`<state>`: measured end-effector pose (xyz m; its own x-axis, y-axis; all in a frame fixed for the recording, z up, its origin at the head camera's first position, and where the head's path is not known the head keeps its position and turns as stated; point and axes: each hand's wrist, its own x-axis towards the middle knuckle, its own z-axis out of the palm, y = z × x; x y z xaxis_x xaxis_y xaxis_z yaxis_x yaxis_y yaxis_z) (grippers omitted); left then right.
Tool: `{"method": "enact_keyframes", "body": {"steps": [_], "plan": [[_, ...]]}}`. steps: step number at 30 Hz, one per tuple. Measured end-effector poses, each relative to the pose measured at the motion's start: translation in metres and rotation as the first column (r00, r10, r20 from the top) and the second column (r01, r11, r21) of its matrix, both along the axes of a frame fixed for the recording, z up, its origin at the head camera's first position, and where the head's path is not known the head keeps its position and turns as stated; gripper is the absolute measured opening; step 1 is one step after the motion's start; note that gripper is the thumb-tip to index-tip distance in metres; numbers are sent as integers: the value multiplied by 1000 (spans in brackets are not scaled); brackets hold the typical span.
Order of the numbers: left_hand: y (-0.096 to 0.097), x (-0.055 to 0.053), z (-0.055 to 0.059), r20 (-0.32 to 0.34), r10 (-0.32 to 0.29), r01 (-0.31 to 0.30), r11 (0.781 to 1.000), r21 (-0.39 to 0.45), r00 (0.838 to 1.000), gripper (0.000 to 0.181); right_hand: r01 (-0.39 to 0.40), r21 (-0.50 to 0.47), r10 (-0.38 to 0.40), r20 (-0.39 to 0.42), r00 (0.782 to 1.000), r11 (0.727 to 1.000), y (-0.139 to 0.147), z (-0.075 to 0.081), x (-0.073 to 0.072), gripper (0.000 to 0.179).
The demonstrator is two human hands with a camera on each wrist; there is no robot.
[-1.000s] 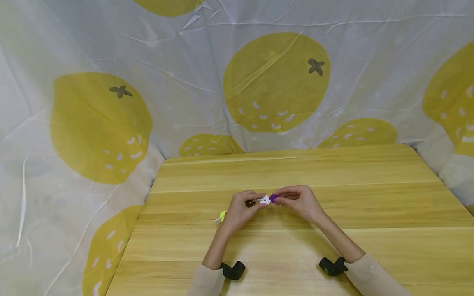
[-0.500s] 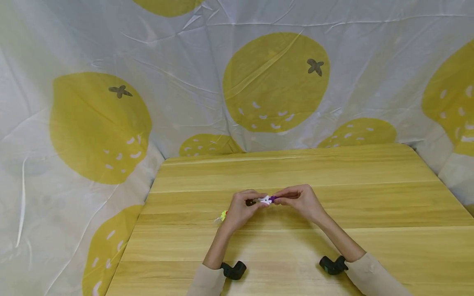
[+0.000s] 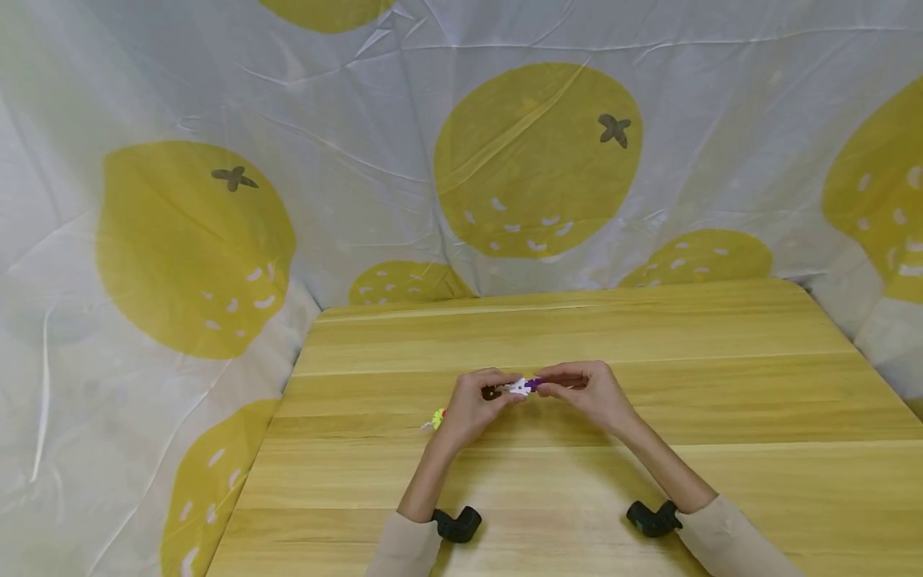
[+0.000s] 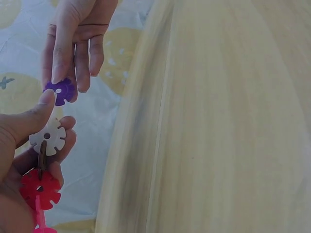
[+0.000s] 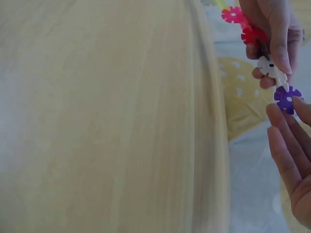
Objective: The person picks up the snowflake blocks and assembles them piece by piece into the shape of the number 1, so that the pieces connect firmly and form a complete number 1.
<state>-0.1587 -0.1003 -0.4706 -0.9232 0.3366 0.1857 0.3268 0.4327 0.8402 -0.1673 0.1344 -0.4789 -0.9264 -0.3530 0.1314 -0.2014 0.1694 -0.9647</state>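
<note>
My left hand (image 3: 472,409) pinches a white notched plastic disc (image 4: 47,137) between thumb and fingers. That disc belongs to a chain of slotted snowflake discs: a brown disc (image 5: 262,48) seen edge-on, a red disc (image 4: 40,189), a pink disc (image 5: 233,14) and a yellow disc (image 3: 438,418) trail past the left palm. Between thumb and fingertips, my right hand (image 3: 594,394) pinches a purple disc (image 5: 287,99). A white piece (image 5: 282,82), edge-on, meets the purple disc's rim at the chain's near end. Part of the chain is hidden behind the left hand.
Both hands are over a wooden table (image 3: 649,320). A white cloth with lemon prints (image 3: 360,160) hangs behind it and along its left side. Black wrist-worn devices (image 3: 457,525) sit at both cuffs.
The purple disc has turned from nearly face-on to edge-on against the white disc. Both hands have shifted very slightly to the right, with the chain moving along.
</note>
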Motion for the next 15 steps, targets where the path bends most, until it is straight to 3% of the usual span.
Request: {"method": "enact_keyframes", "body": {"steps": [5, 9, 15], "plan": [[1, 0, 1, 8, 3, -3, 1000, 7, 1000, 26, 2, -46, -2, 1, 1000, 999, 2, -2, 1, 21], [0, -1, 3, 29, -33, 33, 999, 13, 999, 25, -11, -112, 11, -1, 1000, 994, 3, -2, 0, 21], [-8, -2, 7, 132, -115, 109, 993, 55, 984, 28, 17, -148, -16, 11, 1000, 989, 7, -1, 0, 20]]}}
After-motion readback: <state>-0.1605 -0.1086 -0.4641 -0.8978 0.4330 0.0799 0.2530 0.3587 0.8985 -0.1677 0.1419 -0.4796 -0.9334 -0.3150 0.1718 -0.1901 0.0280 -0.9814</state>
